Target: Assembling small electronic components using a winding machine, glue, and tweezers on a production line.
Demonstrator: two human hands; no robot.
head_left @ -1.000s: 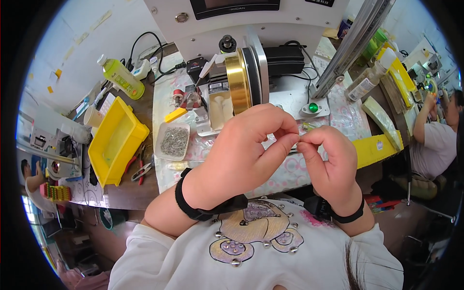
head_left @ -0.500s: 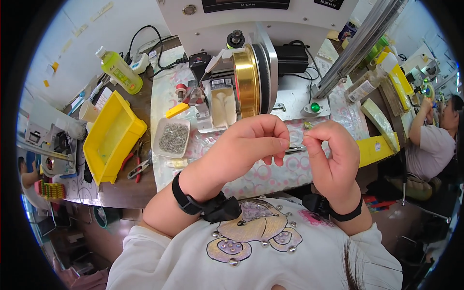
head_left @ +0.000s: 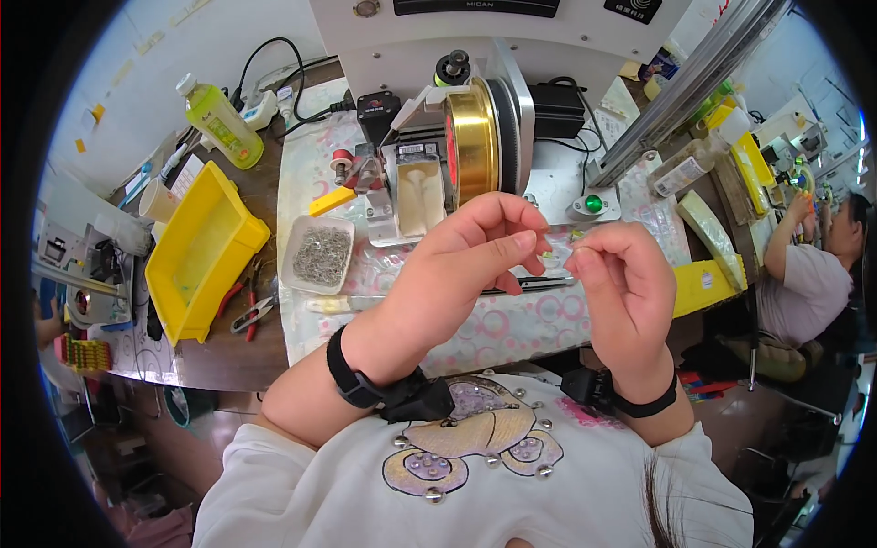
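Observation:
Both of my hands are raised close together over the patterned table cover (head_left: 493, 324). My left hand (head_left: 448, 265) has its fingers loosely curled, the thumb slightly apart from them, and nothing visible in between. Thumb and forefinger of my right hand (head_left: 630, 292) are pinched together; whatever they hold is too small to make out. Behind the fingertips lies a thin dark tool (head_left: 534, 282), partly covered by my left hand. Just beyond my hands stands a machine with a gold wheel (head_left: 477, 137) and a small cream-coloured trough (head_left: 420, 196).
A white dish (head_left: 290, 256) of small metal pieces (head_left: 322, 256) sits left of my hands. Farther left are a yellow tray (head_left: 164, 283), red-handled pliers (head_left: 252, 315) and a green bottle (head_left: 219, 121). At right, a metal post (head_left: 681, 96) rises; a person (head_left: 804, 274) sits beyond.
My left hand has risen slightly, and its thumb has parted from the fingers. My right hand keeps its pinch, almost in place. The whole view has shifted a little.

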